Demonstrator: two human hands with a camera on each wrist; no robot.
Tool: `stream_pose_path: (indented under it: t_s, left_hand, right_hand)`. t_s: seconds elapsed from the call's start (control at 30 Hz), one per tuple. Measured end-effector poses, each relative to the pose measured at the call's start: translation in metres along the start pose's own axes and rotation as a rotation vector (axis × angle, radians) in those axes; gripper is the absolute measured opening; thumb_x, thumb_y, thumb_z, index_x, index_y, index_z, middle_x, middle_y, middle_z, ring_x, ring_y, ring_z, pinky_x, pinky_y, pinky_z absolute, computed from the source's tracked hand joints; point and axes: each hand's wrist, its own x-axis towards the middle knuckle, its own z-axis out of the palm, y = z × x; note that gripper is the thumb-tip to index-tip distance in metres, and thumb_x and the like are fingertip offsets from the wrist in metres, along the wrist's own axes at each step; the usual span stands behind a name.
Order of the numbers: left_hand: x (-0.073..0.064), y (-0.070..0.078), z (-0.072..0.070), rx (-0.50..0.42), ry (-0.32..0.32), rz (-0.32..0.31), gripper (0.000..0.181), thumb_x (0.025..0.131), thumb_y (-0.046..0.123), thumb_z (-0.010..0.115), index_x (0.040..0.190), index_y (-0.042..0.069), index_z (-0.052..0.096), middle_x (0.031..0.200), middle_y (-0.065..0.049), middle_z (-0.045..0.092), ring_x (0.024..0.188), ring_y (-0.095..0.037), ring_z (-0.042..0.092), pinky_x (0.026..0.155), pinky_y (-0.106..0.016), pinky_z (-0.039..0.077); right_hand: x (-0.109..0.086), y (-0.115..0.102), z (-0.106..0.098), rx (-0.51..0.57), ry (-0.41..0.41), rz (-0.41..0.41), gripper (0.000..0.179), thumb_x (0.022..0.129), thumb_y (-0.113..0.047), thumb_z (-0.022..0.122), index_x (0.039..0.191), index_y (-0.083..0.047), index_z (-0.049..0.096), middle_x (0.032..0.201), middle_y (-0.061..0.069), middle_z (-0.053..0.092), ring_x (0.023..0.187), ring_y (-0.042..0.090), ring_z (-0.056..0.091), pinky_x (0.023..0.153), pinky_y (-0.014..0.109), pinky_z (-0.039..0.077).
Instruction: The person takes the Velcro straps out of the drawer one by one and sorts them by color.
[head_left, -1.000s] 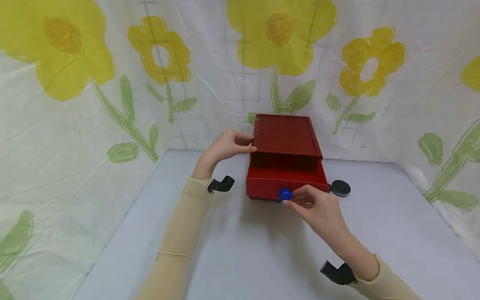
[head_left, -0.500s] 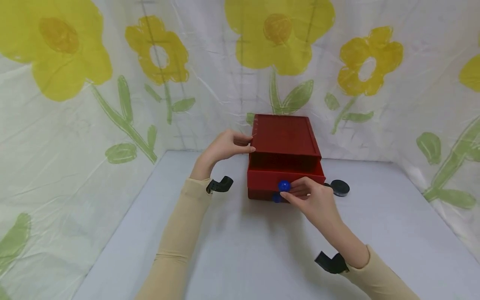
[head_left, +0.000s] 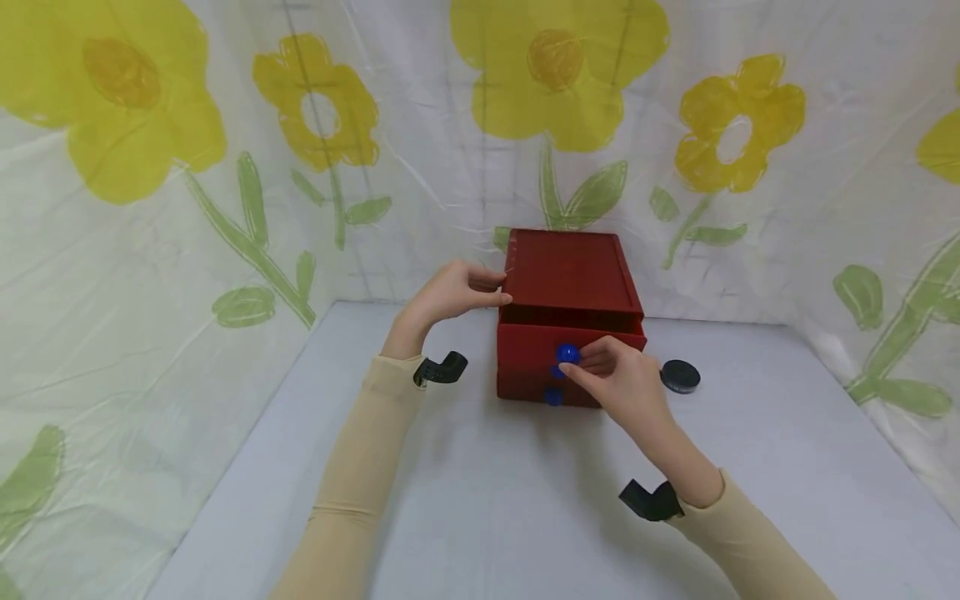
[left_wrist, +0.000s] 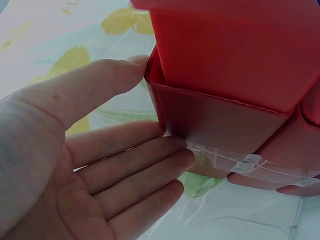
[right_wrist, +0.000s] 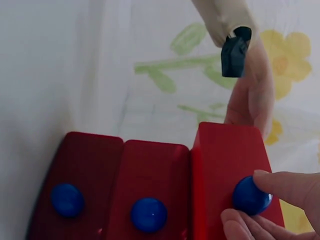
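Observation:
A red drawer cabinet [head_left: 566, 268] stands at the back of the table. Its top drawer [head_left: 525, 343] is pulled partly out, a dark gap showing above its front. My right hand [head_left: 632, 385] pinches that drawer's round blue knob [right_wrist: 251, 195] between thumb and fingers. In the right wrist view, two lower drawers sit flush, each with a blue knob [right_wrist: 149, 215]. At the cabinet's upper left side is my left hand [head_left: 453, 292], thumb and fingertips against the casing [left_wrist: 215, 112] near its front edge, fingers extended in the left wrist view.
A round black disc [head_left: 680, 376] lies on the white table [head_left: 480, 500], just right of the cabinet. Behind and at the sides hangs a white sheet [head_left: 427, 125] printed with yellow flowers. Clear tape [left_wrist: 247, 162] runs along the cabinet's side.
The top drawer has slid back into the cabinet, narrowing its opening, with my right hand moving away from me on the knob. The lower drawer fronts have come into view. My left hand stays put.

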Motion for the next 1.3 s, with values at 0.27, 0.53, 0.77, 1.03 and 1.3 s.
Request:
stream_pose_path:
  t_s: [0.27,0.53,0.77,1.03,1.3]
  left_hand:
    - [0.000,0.001,-0.002,0.002,-0.010,-0.007,0.052,0.083,0.041,0.071,0.129,0.017,0.061,0.127,-0.001,0.063,0.115,-0.016,0.059,0.094,-0.037,0.050]
    - [0.000,0.000,-0.001,0.020,-0.010,0.002,0.053,0.083,0.042,0.071,0.128,0.016,0.062,0.127,-0.002,0.063,0.113,-0.016,0.060,0.092,-0.036,0.051]
    - [0.000,-0.001,-0.002,0.025,-0.003,0.003,0.053,0.083,0.042,0.071,0.128,0.016,0.062,0.127,-0.002,0.063,0.115,-0.016,0.060,0.093,-0.037,0.050]
    - [0.000,-0.002,-0.002,0.026,-0.006,0.007,0.054,0.083,0.044,0.070,0.129,0.017,0.062,0.128,-0.002,0.062,0.115,-0.016,0.059,0.093,-0.037,0.050]
    - [0.000,-0.002,-0.001,0.024,-0.011,0.022,0.053,0.083,0.043,0.070,0.129,0.017,0.062,0.128,-0.002,0.062,0.115,-0.016,0.059,0.093,-0.037,0.050]
  right_hand:
    - [0.010,-0.001,0.000,-0.008,-0.029,0.031,0.032,0.080,-0.034,0.076,0.097,-0.007,0.067,0.090,0.009,0.073,0.078,0.020,0.071,0.068,0.034,0.058]
    - [0.021,0.003,0.003,-0.003,-0.042,0.062,0.035,0.080,-0.035,0.076,0.097,-0.005,0.067,0.092,0.012,0.073,0.080,0.023,0.071,0.066,0.033,0.058]
    - [0.029,0.004,0.004,-0.031,-0.032,0.065,0.038,0.080,-0.038,0.075,0.098,-0.005,0.067,0.092,0.012,0.073,0.082,0.023,0.070,0.067,0.033,0.058]
    - [0.035,0.006,0.003,-0.025,-0.036,0.074,0.038,0.080,-0.036,0.076,0.098,-0.004,0.067,0.093,0.014,0.072,0.082,0.024,0.070,0.068,0.034,0.058]
    - [0.040,0.007,0.003,-0.005,-0.029,0.087,0.038,0.079,-0.036,0.077,0.097,-0.004,0.068,0.093,0.013,0.072,0.082,0.024,0.070,0.068,0.035,0.058]
